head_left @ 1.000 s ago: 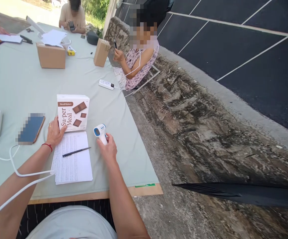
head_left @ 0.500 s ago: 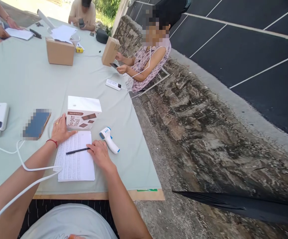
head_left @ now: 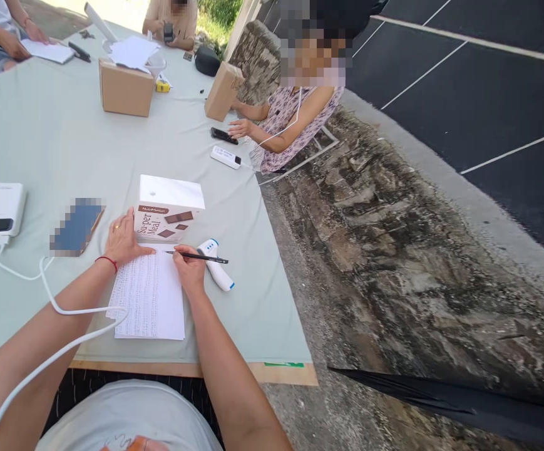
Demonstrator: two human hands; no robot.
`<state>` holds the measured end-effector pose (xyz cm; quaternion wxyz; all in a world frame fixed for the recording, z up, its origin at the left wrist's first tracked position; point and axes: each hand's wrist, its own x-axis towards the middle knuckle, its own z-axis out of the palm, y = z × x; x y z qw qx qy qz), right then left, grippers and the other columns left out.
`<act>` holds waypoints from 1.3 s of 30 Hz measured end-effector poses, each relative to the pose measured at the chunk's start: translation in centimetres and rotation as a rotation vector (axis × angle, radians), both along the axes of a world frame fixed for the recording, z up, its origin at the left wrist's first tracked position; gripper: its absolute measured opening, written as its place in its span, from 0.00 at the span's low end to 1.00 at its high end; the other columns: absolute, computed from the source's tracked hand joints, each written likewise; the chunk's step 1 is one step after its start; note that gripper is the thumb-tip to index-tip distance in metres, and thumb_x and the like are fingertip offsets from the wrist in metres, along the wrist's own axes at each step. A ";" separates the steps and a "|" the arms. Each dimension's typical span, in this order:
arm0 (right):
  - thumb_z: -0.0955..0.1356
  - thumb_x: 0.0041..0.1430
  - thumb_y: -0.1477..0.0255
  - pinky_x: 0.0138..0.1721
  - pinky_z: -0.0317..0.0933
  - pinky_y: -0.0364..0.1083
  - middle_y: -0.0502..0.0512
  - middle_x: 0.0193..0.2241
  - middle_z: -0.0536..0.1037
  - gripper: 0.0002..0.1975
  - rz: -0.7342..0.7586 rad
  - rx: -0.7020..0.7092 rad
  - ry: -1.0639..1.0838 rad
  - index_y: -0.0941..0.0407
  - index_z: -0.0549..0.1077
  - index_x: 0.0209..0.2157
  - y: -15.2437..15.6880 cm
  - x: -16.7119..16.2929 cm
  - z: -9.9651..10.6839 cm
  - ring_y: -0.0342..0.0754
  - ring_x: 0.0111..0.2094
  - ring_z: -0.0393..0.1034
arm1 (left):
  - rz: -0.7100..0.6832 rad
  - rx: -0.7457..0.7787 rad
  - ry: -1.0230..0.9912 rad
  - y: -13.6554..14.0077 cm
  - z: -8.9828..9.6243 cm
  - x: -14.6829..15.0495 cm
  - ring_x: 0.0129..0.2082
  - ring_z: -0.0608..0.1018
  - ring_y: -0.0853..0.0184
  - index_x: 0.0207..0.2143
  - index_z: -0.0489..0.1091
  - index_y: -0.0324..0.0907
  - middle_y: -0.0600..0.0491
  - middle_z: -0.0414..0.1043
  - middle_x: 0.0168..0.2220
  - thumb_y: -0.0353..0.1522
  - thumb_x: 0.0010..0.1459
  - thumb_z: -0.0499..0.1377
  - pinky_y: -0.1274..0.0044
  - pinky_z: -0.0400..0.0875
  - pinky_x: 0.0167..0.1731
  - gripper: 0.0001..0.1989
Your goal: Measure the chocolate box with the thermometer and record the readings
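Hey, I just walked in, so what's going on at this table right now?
The person's right hand holds a black pen, its tip near the top of some text-covered papers. The left hand is spread at their top left corner, beside a white box. A white-and-blue thermometer lies beside the right hand. Farther off, a co-worker's hand is at a dark phone.

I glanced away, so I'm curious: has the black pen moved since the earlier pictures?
Yes: against the paper, the black pen has shifted rightward and toward its top edge; the right hand now holds it.
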<state>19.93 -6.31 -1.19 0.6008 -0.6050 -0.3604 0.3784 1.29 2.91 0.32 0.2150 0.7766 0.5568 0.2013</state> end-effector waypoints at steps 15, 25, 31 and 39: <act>0.68 0.50 0.61 0.39 0.68 0.49 0.50 0.27 0.78 0.08 0.008 -0.054 -0.104 0.51 0.73 0.27 0.1 -0.6 -1.1 0.49 0.33 0.70 | -0.002 -0.004 -0.014 -0.3 0.1 0.2 0.77 0.59 0.36 0.80 0.38 0.38 0.31 0.61 0.74 0.48 0.43 0.79 0.47 0.51 0.75 0.74; 0.68 0.49 0.60 0.40 0.68 0.49 0.50 0.27 0.79 0.10 0.008 -0.066 -0.122 0.52 0.74 0.27 0.1 -0.7 -1.2 0.49 0.32 0.70 | -0.026 0.014 -0.019 -0.1 -0.3 0.1 0.77 0.59 0.38 0.79 0.38 0.39 0.31 0.61 0.73 0.50 0.43 0.79 0.47 0.50 0.75 0.74; 0.68 0.49 0.61 0.39 0.67 0.48 0.49 0.26 0.78 0.09 0.022 -0.056 -0.131 0.51 0.73 0.27 -0.1 -0.6 -1.3 0.48 0.32 0.69 | -0.024 0.023 -0.032 -0.1 -0.4 0.1 0.77 0.60 0.38 0.79 0.41 0.41 0.32 0.62 0.73 0.50 0.43 0.79 0.47 0.52 0.74 0.72; 0.67 0.50 0.60 0.39 0.68 0.49 0.49 0.27 0.76 0.09 0.003 -0.075 -0.128 0.51 0.73 0.28 0.1 -0.6 -0.9 0.49 0.32 0.69 | -0.014 0.011 -0.033 0.0 -0.5 0.1 0.77 0.59 0.36 0.80 0.37 0.42 0.32 0.61 0.73 0.49 0.43 0.79 0.46 0.52 0.75 0.74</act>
